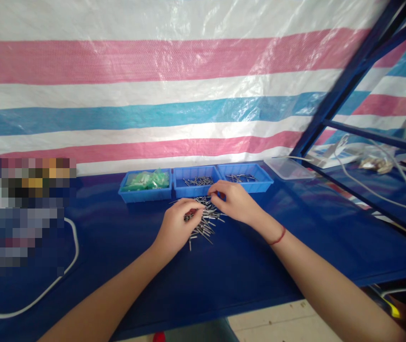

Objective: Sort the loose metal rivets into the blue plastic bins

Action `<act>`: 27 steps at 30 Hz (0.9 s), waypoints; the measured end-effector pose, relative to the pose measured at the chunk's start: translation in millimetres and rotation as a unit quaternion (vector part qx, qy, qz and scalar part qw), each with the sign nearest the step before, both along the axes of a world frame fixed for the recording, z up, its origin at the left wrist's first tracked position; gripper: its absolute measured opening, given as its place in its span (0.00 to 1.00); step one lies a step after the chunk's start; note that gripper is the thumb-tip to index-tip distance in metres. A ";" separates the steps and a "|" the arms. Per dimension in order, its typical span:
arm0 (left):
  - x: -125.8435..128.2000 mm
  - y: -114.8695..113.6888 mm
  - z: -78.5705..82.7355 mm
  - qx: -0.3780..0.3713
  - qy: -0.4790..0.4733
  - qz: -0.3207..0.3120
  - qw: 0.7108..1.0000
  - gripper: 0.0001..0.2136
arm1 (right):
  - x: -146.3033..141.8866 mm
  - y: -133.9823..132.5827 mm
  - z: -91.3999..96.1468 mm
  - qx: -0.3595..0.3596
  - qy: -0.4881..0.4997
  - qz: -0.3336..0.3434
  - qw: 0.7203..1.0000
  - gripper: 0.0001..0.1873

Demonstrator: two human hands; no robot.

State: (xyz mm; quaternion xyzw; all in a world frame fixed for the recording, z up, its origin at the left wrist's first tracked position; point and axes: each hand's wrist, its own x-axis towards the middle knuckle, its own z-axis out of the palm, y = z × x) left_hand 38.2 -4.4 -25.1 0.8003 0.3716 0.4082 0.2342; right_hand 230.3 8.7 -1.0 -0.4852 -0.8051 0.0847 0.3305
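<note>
Left hand (179, 222): fingers curled, thumb and fingertips drawn close together at the left side of a heap of thin metal pins (205, 228), centre of frame. Pins show in the hollow of the curl; cannot tell whether they are gripped or merely lie behind. Right hand (236, 202): palm down, thumb and forefinger bent toward each other over the heap's upper right; any pin between them not resolvable.

Heap lies directly on the blue table (245, 289), pins crossing at many angles, a few straying toward lower centre.

Just beyond, three blue bins in a row: left bin (146, 195) with green packets, middle bin (190, 192) and right bin (267, 181) with similar pins. Clear plastic tray (288, 169) to their right.

Risks (judgement): tangled pins could drag neighbours along when one is lifted; slim shafts could slip from a light pinch and roll; the right hand, close to the middle bin's front wall, could knock it.

Room: open table below the heap, down to the front edge at lower centre. Bins limit reach upward. White cable (77, 242) at left and blue metal frame (348, 90) at right bound the sides.
</note>
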 end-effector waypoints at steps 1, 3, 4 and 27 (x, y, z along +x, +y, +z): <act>-1.8 2.7 -0.8 -0.012 -0.012 0.017 1.000 0.07 | -2.4 -1.8 0.4 -0.011 -0.003 0.017 1.000 0.10; -5.7 7.0 -1.0 -0.017 -0.006 0.036 0.999 0.07 | -5.9 -4.8 1.1 -0.032 -0.011 0.047 0.998 0.10; -7.6 8.3 -0.2 -0.009 0.012 0.037 0.999 0.07 | -6.9 -5.8 1.3 -0.040 -0.016 0.056 0.998 0.10; -46.6 -20.1 64.4 -0.028 0.462 0.048 0.885 0.29 | 23.3 -17.9 7.7 -0.219 -0.144 0.058 0.963 0.37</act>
